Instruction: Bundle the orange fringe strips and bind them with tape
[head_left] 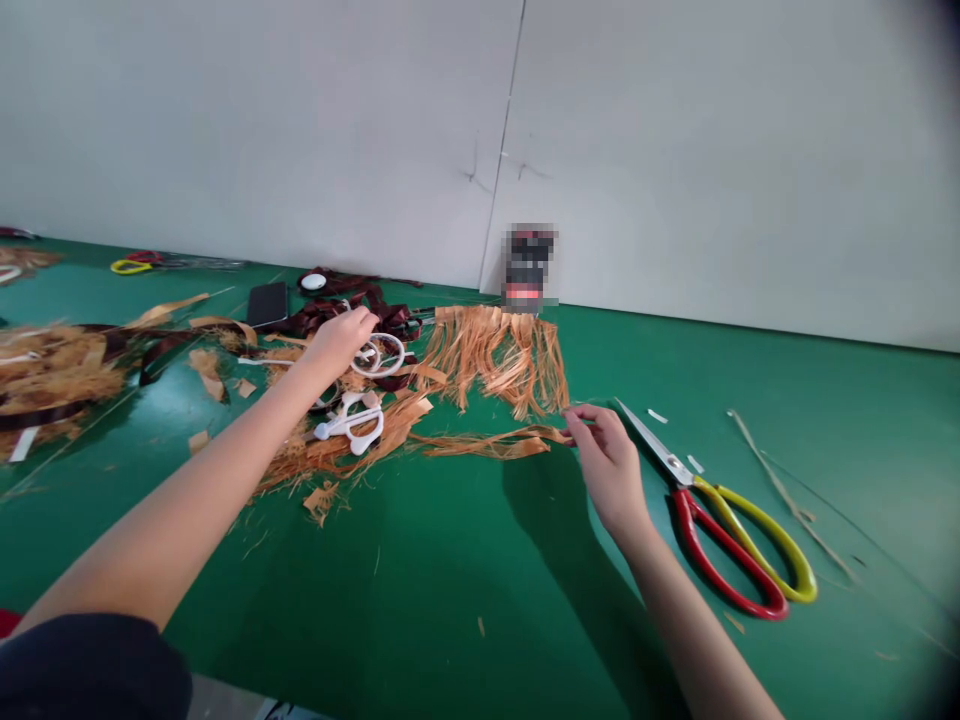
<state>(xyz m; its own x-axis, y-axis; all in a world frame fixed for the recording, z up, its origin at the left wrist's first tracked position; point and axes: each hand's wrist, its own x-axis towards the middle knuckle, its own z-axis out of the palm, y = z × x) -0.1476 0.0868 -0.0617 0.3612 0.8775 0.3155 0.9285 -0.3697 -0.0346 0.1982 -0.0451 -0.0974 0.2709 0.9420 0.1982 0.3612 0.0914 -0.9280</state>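
My left hand (346,338) reaches over the heap at the left, its fingers curled and partly hidden. Right beside those fingers are white ring-shaped loops (379,356); I cannot tell whether the hand grips them. My right hand (604,460) pinches the right end of a frayed light-brown ribbon strip (495,441) between thumb and fingers. The strip stretches left along the green table towards the heap. Behind it lies a row of fringed brown ribbon pieces (499,350). White-handled scissors (354,424) rest on the shredded ribbon (300,462) below my left hand.
Large scissors with red and yellow handles (731,545) lie at the right, near a thin pale strand (787,495). A dark phone (268,305), dark brown ribbon (319,315) and frayed ribbon piles (56,365) are at the left. A pale wall (675,150) borders the green table (450,600).
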